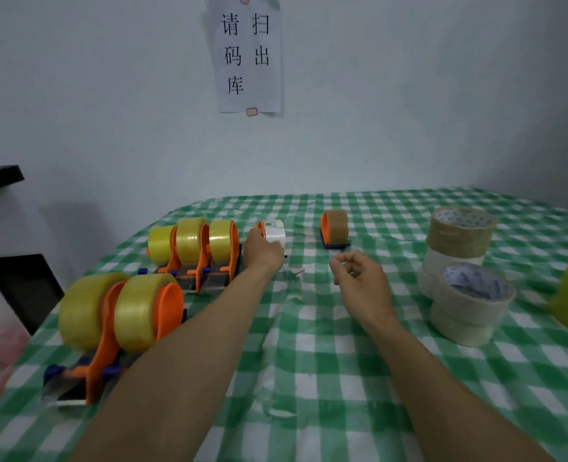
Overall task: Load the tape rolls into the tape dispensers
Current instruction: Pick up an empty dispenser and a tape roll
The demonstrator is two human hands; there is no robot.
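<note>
White tape dispenser (275, 232) in left hand (263, 252).

Pale wall (409, 95), checked tablecloth (342, 361)
</note>
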